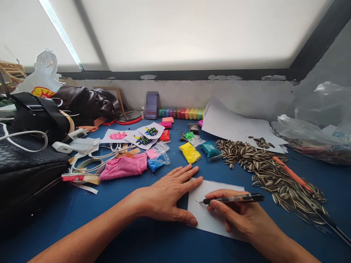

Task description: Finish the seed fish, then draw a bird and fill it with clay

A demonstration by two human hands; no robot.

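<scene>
A small sheet of white paper (216, 186) lies on the blue table in front of me. My left hand (168, 195) is spread flat, its thumb and index finger on the sheet's left edge and the rest on the table. Between the fingers of my right hand (238, 213) is a black pen (236, 198), its tip at the paper beside a short dark line. Just beyond the sheet sit a yellow clay packet (190, 152) and a teal clay packet (211, 150).
Striped sunflower seeds (257, 164) spread along the right, with an orange stick (292, 174) on them. Behind lie large white sheets (233, 124). Left are a pink cloth (124, 166), decorated paper pieces (117, 136), white cables and a black bag (30, 171). Colourful clay packets (182, 113) line the wall.
</scene>
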